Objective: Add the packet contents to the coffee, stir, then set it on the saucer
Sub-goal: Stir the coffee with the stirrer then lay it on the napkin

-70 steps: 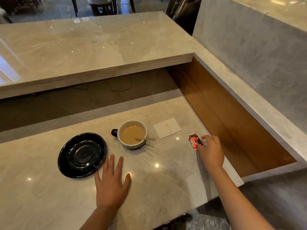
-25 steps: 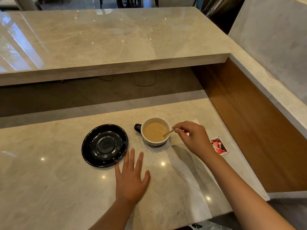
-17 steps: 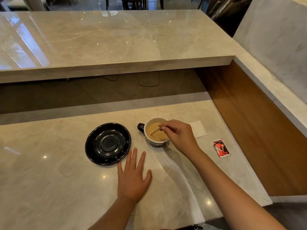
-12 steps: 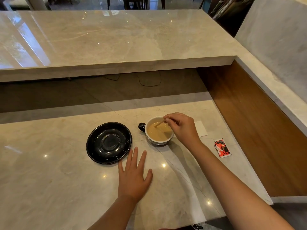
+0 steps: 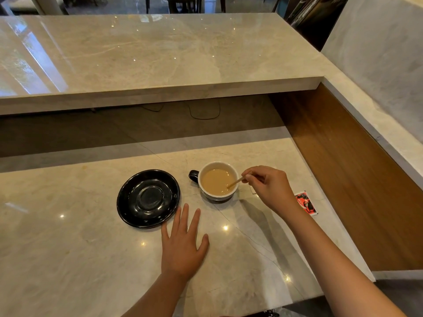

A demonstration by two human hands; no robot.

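A white-lined cup with a dark handle holds milky coffee and stands on the marble counter. My right hand is just right of the cup, pinching a thin wooden stirrer whose tip dips into the coffee at the cup's right side. An empty black saucer lies left of the cup. My left hand rests flat on the counter, fingers spread, just in front of the saucer's near right rim. A red and black packet lies on the counter right of my right wrist.
A white napkin is mostly hidden under my right hand. A raised marble bar top overhangs the far side. A wooden panel drops away on the right past the counter edge.
My right hand let go of the packet, took hold of the stirrer and has been circling it in the coffee; it now sits at the cup's right side. The left hand has stayed flat.
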